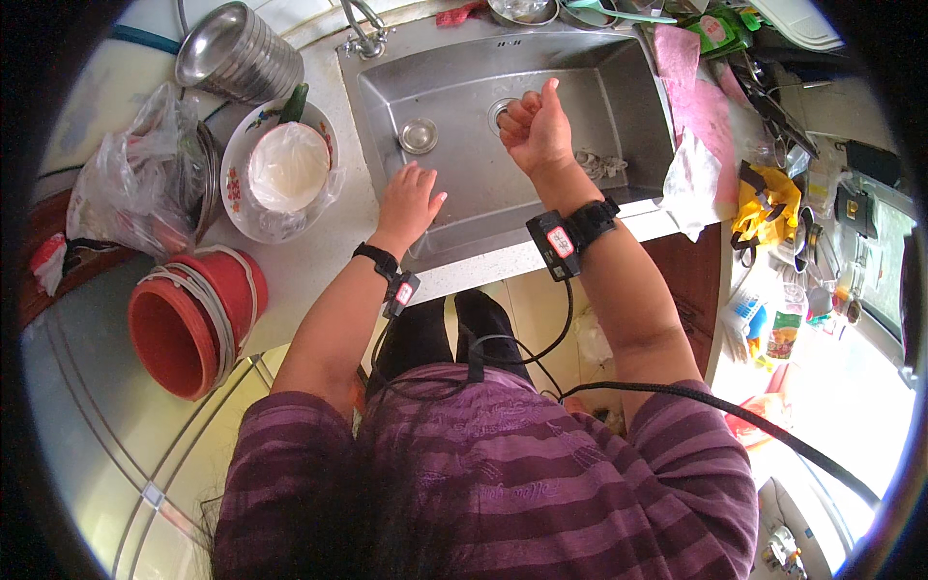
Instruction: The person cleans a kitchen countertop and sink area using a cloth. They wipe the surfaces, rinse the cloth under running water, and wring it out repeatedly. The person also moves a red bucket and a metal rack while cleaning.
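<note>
My left hand hovers over the near left part of the stainless steel sink, thumb apart from the fingers and nothing held. Just beyond its fingertips, a round metal sink strainer rests on the basin floor. Over the right part of the basin is my right hand, its fingers curled and its thumb sticking up, with nothing visible in it. The drain opening lies beside its curled fingers and is partly hidden by them. A crumpled pale mesh or cloth sits behind my right wrist.
Left of the sink stand a patterned bowl with a plastic-covered bowl and a cucumber, stacked steel bowls and red buckets. The faucet is at the back. Pink cloths drape the right rim. Cables trail from my wrists.
</note>
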The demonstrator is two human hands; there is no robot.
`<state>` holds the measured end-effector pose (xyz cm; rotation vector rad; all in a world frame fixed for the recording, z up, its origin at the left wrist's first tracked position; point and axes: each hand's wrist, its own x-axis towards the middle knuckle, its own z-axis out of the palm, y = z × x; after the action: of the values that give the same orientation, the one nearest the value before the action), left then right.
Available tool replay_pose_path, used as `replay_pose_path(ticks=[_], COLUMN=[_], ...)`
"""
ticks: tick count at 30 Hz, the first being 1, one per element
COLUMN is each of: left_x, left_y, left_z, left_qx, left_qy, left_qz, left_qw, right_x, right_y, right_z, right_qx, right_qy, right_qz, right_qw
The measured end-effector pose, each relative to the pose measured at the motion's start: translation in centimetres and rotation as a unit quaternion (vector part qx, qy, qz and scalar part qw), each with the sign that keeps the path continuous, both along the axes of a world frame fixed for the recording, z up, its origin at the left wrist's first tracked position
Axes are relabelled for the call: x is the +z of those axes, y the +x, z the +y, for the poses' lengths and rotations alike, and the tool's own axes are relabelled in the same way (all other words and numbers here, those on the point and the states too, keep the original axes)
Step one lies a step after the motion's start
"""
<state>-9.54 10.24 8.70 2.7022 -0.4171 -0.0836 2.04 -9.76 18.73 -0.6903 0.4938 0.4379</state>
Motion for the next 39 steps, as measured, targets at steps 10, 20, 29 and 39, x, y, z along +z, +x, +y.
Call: replay_pose_path(ticks=[10,20,29,39], left_x=[0.5,0.3,0.0,0.6], left_y=[-0.2,-0.3,-0.3,0.3], left_z=[0.8,1.3,1.4,1.5], left_qx=[-0.057,-0.072,-0.074,-0.085], left_qy=[0.007,-0.008,-0.024,-0.006], left_qz=[0.013,0.039,0.065,0.072], left_qw=[0.998,0.997,0.995,0.994], right_x=[-1.3,-4.3,-11.0,3.3], right_y=[0.1,0.0,1.1,6.0], right_z=[0.7,-0.1,-2.2,-2.2], right_qx=[-0.003,0.076,0.185,0.212], right_qy=[-0.08,-0.264,-0.626,-0.152], right_qz=[0.023,0.022,-0.203,-0.245], right_qw=[0.997,0.961,0.73,0.934])
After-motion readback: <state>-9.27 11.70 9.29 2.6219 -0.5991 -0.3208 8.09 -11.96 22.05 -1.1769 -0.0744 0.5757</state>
